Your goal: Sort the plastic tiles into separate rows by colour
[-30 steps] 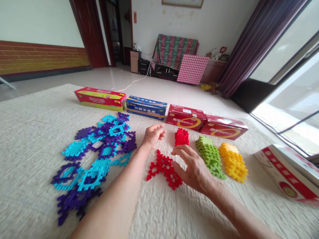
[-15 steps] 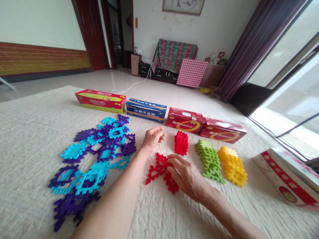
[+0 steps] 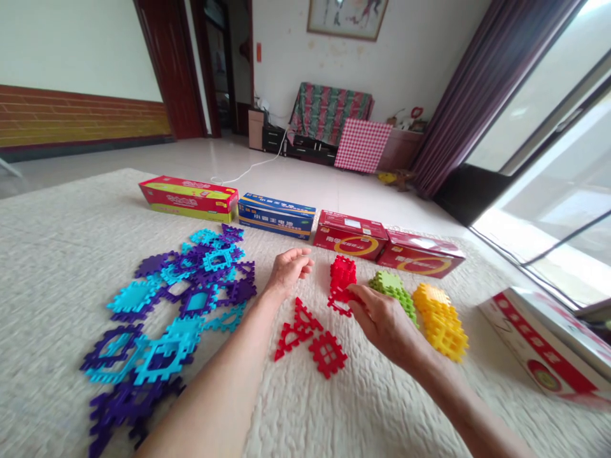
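My right hand (image 3: 382, 315) pinches a red interlocking plastic tile (image 3: 338, 308) with an open middle, at the near end of the stack of red tiles (image 3: 343, 272). Whether this tile touches the stack I cannot tell. My left hand (image 3: 289, 273) hovers left of that stack, its fingers curled together with nothing visible in them. Closer to me lie loose red pieces: two triangular tiles (image 3: 305, 321) and a toothed tile with a window pattern (image 3: 328, 353). A row of green tiles (image 3: 391, 289) is partly hidden behind my right hand, and a yellow row (image 3: 440, 323) lies right of it.
On the left, purple and blue tiles (image 3: 165, 343) spread in a loose heap. A red-and-yellow box (image 3: 188, 200), a blue box (image 3: 277, 216) and two red boxes (image 3: 351, 235) line the far side of the quilted cover (image 3: 305, 420). A white-and-red carton (image 3: 539, 343) stands at right.
My right hand has lifted a red tile from the loose pieces and carried it forward to the red stack. My left hand has kept its place and pose.
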A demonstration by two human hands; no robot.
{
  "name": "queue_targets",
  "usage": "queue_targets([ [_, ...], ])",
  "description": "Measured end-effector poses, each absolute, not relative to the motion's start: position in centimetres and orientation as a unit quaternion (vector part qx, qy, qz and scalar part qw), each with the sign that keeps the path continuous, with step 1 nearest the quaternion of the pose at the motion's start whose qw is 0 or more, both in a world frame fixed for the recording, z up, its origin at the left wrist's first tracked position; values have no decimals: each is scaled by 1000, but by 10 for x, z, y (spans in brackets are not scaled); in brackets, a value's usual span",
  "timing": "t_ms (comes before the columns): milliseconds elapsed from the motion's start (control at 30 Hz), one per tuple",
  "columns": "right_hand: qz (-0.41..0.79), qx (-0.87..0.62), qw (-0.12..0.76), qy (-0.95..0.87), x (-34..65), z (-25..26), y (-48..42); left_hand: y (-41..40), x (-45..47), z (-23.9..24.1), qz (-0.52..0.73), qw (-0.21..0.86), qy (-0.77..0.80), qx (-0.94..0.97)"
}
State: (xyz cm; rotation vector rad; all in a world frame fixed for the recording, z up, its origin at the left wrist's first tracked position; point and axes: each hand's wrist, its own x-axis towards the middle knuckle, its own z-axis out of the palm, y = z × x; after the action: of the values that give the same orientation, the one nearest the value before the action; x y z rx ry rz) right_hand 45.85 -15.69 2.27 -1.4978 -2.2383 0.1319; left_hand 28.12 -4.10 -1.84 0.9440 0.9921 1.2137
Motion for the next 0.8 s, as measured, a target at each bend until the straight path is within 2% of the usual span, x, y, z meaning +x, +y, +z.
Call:
queue_targets([
  [100,9,-561,223,-797,460,25,-156,-41,281,-18,525,610,430,409],
  [433,-9,-586,221,-780,461,4,-149,-41,281,-18,521,611,430,413],
  [800,-29,-571,239,-785,461,5,-146,-39,282,-21,520,608,430,418],
])
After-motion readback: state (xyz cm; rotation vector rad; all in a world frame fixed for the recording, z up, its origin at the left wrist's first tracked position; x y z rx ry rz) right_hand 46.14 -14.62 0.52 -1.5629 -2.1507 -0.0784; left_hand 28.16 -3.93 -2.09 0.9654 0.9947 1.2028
